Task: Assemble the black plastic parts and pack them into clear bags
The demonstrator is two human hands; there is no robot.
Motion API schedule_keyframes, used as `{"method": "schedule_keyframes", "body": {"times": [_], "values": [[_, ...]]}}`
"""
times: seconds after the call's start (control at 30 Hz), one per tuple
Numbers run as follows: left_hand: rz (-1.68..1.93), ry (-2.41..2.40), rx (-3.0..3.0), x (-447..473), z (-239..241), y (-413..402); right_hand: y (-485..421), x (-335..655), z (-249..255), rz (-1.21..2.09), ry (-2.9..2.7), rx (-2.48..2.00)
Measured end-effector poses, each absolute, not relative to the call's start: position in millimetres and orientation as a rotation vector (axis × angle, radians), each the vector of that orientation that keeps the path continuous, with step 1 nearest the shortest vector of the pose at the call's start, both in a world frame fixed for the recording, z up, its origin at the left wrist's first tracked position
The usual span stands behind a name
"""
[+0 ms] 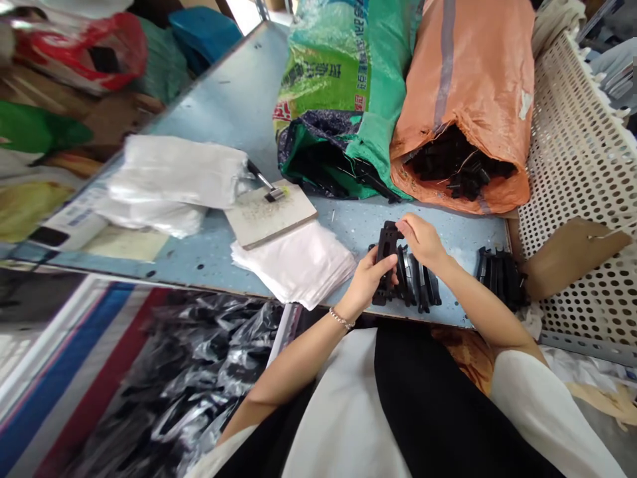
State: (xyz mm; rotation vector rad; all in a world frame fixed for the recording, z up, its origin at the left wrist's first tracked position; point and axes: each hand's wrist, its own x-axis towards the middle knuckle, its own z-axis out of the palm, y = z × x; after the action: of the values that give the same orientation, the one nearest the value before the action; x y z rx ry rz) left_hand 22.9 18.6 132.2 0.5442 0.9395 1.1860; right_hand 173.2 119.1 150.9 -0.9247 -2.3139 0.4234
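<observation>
Over the near side of the blue table (465, 240), my left hand (367, 279) is clamping thumb and fingers around the black part (386, 244), which is probably feeling light, stiff and smooth, best held by its edges. My right hand (424, 242) is touching its far end; whether the fingertips are pinching, I cannot tell.

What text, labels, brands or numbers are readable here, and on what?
Nothing reads clearly enough to quote.
Green sack: large dark and blue characters, plus red print at its left side; too distorted to read.
White item at left: bluish print, too blurred.
Held black part: no legible marking.
</observation>
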Motion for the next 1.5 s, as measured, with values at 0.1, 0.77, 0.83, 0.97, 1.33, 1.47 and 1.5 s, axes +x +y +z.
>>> {"method": "schedule_keyframes", "body": {"times": [0.1,0.77,0.83,0.97,1.33,1.47,1.5], "values": [[1.285,0.973,0.458,7.9,133.6,24.6,99.0,167.7,144.5,0.473,-2.386,-0.821],[1.338,1.648,1.185,12.7,8.5,24.8,296.0,199.0,109.4,0.138,-1.864,-1.839],[1.309,1.638,1.270,17.1,5.9,26.4,327.7,199.6,109.6,0.143,-1.795,-2.000],[1.271,1.622,1.295,14.0,5.0,27.5,347.7,199.1,109.3,0.156,-1.695,-2.085],[1.317,1.577,1.377,3.8,30.2,25.9,326.6,211.1,156.8,-0.095,-2.079,-1.474],[1.404,1.488,1.583,3.1,74.0,42.3,278.6,217.1,177.6,0.106,-1.931,-1.165],[1.416,1.459,1.633,4.1,83.3,48.7,270.9,217.3,177.8,0.139,-1.950,-1.133]]}}
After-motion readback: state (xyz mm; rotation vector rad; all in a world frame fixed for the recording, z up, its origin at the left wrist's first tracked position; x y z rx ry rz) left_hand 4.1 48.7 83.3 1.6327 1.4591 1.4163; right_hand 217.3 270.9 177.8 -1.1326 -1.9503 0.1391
